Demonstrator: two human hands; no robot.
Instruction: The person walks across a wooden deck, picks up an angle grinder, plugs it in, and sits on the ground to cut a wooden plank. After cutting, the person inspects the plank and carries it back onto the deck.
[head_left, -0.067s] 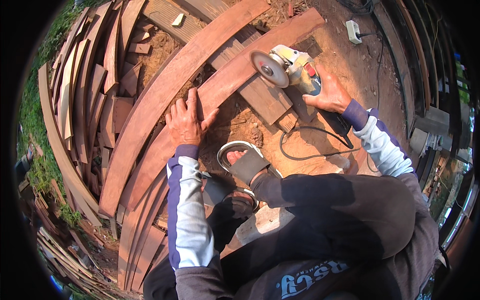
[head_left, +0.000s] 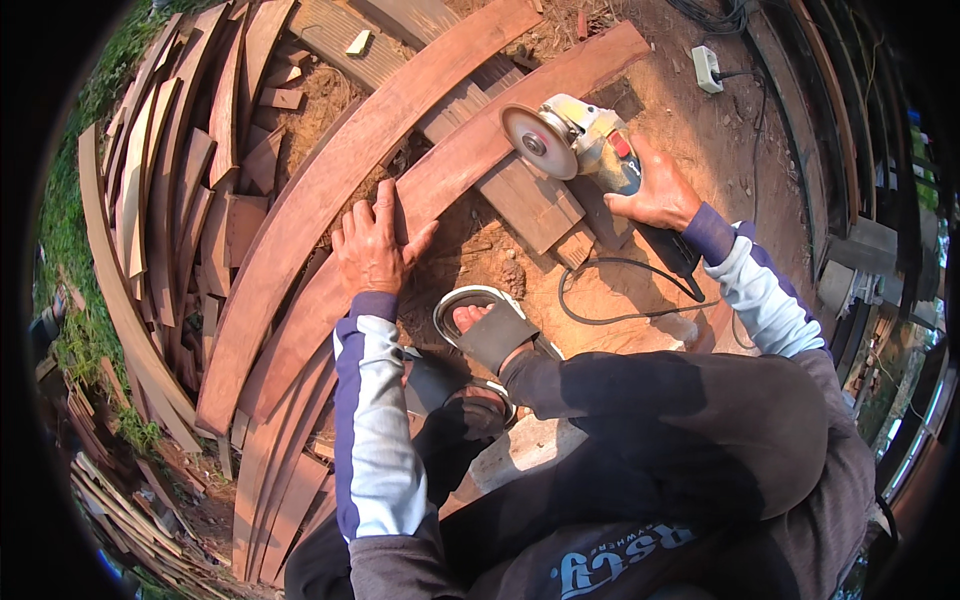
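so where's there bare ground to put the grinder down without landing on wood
Bare dirt lies right of the grinder, between the right hand and the white power strip. A smaller patch sits inside the black cord loop, beside the sandalled foot. It is crowded left of the left hand: long planks and stacked offcuts cover the ground.

The left hand [head_left: 372,248] is laid flat with fingers spread; the right hand [head_left: 657,193] is closed in a grip, both arms extended forward.
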